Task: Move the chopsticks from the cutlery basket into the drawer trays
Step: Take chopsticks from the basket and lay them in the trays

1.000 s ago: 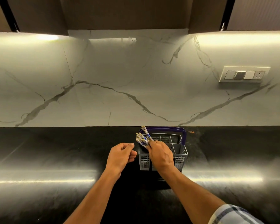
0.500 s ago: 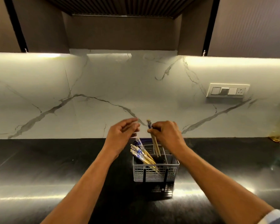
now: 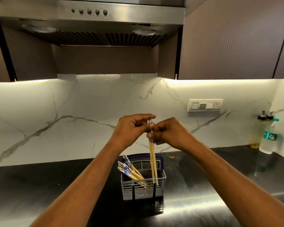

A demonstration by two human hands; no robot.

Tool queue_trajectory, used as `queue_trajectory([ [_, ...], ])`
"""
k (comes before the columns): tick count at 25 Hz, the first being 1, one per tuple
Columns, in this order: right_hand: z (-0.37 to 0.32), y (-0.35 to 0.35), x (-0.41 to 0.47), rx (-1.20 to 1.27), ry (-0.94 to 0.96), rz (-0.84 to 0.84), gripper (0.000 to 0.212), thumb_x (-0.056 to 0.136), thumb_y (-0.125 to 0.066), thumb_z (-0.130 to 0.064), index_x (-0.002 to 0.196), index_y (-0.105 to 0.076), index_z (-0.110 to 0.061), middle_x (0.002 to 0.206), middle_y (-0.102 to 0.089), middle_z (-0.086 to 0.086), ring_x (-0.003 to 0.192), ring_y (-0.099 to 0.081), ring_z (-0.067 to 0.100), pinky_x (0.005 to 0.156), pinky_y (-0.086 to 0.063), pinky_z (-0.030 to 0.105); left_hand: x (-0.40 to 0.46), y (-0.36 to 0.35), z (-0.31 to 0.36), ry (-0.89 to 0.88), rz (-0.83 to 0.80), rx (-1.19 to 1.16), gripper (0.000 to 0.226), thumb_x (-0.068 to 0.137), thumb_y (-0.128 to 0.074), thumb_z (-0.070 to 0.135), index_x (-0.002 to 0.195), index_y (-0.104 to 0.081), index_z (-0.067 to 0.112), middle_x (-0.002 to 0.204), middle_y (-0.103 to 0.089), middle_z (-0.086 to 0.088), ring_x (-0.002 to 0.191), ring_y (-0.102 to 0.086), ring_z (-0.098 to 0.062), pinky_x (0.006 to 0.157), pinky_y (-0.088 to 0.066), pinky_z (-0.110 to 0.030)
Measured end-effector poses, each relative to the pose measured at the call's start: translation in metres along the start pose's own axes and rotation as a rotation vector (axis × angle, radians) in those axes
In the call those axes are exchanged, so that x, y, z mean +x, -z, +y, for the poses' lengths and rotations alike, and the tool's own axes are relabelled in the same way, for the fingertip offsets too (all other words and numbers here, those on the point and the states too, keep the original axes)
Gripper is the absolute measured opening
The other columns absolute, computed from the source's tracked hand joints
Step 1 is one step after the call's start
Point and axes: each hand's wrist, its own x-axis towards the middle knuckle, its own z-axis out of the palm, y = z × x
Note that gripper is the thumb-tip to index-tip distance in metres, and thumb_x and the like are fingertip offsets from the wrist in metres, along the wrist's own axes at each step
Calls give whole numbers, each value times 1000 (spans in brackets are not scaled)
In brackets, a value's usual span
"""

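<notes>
White marble-veined wall panels (image 3: 88,112) lit from beneath dark upper cabinets back a glossy black countertop (image 3: 39,185), above which a stainless steel extractor hood (image 3: 88,13) with five round buttons is mounted. A pair of pale wooden chopsticks with blue-and-white patterned tops (image 3: 152,161) is held almost upright over a grey plastic cutlery basket with a purple handle (image 3: 143,189), the tips reaching down to the basket's right front rim. The pair is pinched near its top by the curled fingers of both the left hand (image 3: 131,128) and the right hand (image 3: 169,132), which meet at the patterned ends. A bundle of matching chopsticks (image 3: 131,171) is seen leaning to the left inside the basket. A white switch panel with a socket (image 3: 205,105) is fixed to the wall at right; near the far right corner a clear plastic bottle with a teal label (image 3: 269,136) and a dark-capped oil bottle (image 3: 256,131) are stood together, the label's writing too blurred to be read.
</notes>
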Motion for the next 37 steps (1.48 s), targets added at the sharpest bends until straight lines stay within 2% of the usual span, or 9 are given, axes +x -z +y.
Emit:
queue_trajectory([
  [4,23,-5,-27,112,-91,2,15,83,-75,-21,87,-77,-7,79,-77,9,76,-75,23,79,-62,38,0,-6,11,86,45,-276,31,87,-69,6,116,-70,16,93,-78,-9,86,-76,-17,76,-61,-24],
  [6,39,-12,-43,162,-140,-17,17,83,-74,-23,89,-77,-7,80,-77,10,78,-75,26,81,-62,39,0,-5,12,116,71,-348,30,87,-68,3,116,-69,12,92,-77,-12,85,-77,-21,74,-62,-28],
  [11,68,-26,-70,243,-183,-60,13,87,-71,-16,91,-76,-4,82,-76,12,73,-71,18,80,-60,35,-15,-24,3,211,22,-349,26,88,-68,4,113,-70,12,92,-77,-12,83,-77,-19,66,-60,-23],
  [18,120,-52,-124,322,-337,-192,12,90,-66,-10,94,-74,-1,87,-75,17,80,-72,24,84,-60,40,-68,-73,-26,419,-56,-449,27,88,-68,0,114,-68,6,96,-76,-16,81,-77,-18,65,-61,-22],
  [25,195,-121,-243,367,-597,-255,12,93,-63,-13,96,-73,-7,87,-77,12,83,-75,23,83,-61,40,-184,-148,-94,740,-191,-609,34,89,-64,-3,123,-61,-2,104,-68,-29,86,-71,-29,77,-61,-38],
  [29,227,-167,-306,426,-735,-338,15,94,-61,-12,97,-72,-2,90,-76,16,85,-74,27,84,-60,43,-259,-182,-122,932,-192,-586,39,89,-62,-7,128,-58,-7,102,-66,-27,65,-72,-9,67,-63,-26],
  [31,235,-185,-324,436,-799,-340,13,94,-61,-11,93,-73,-6,88,-76,13,84,-74,26,83,-61,42,-285,-189,-137,970,-212,-487,44,90,-65,0,133,-55,-3,104,-69,-22,72,-73,-9,69,-62,-24],
  [33,244,-203,-337,371,-850,-345,16,94,-61,-10,87,-75,-12,87,-76,11,83,-74,25,81,-61,39,-308,-187,-150,963,-206,-307,47,92,-67,20,134,-56,4,105,-73,-11,85,-74,-11,78,-62,-29],
  [37,268,-235,-357,77,-936,-384,23,90,-62,-15,72,-69,-3,66,-69,4,61,-67,17,72,-61,42,-345,-169,-156,1036,-7,-270,27,96,-57,38,101,-73,16,92,-76,-4,85,-75,-15,78,-62,-31],
])
